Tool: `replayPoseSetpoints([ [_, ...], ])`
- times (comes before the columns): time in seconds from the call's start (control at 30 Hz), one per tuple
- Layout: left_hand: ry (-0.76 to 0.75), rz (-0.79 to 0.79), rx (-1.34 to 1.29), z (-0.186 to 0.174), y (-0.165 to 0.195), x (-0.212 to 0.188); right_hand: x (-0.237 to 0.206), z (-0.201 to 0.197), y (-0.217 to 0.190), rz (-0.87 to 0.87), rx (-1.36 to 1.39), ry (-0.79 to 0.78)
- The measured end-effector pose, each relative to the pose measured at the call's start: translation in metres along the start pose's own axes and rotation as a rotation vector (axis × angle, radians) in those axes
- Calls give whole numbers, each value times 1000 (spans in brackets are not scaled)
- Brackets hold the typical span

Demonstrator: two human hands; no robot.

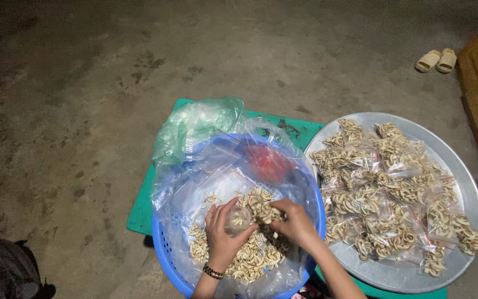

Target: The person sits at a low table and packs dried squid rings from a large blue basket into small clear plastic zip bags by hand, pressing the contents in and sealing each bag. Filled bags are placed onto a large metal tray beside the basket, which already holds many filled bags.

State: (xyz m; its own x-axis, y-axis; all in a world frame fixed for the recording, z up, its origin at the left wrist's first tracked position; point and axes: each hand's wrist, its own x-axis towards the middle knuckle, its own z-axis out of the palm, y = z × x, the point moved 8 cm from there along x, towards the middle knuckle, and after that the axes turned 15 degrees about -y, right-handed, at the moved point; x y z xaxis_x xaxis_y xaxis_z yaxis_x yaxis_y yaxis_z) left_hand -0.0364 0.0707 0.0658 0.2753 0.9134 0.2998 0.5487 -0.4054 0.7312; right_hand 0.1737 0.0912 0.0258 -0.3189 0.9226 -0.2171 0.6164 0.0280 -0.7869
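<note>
Small clear bag [239, 218] sat over the snack pile [250, 254] in the lined blue basket [164, 254], mouth tilted up-right, long axis roughly upright, presumably to take pieces. Left hand [222, 238] had its grip closed round it; right hand [297, 224] pinched curled snacks at its mouth. Filled bags lay on the metal tray [466, 182] just beside.

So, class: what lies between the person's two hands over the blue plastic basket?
In the head view, a small clear plastic bag, held by the left hand; the right hand gathers pale curled snack pieces.
</note>
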Motion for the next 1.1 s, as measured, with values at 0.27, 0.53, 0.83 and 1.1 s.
replayPoseSetpoints([
  [0.27, -120, 23, 147, 9, 13, 7, -21, -33, -107, -192, -306, -118],
  [0.53, -138, 32, 111, 13, 15, 8, -14, -34, -121, -262, -221, -63],
  [0.83, -144, -21, -142, 27, 9, 9, -15, -32, -116, -214, 10, -89],
  [1.1, -138, -59, -542, 29, 5, 9, -17, -36, -96, -136, 181, -121],
])
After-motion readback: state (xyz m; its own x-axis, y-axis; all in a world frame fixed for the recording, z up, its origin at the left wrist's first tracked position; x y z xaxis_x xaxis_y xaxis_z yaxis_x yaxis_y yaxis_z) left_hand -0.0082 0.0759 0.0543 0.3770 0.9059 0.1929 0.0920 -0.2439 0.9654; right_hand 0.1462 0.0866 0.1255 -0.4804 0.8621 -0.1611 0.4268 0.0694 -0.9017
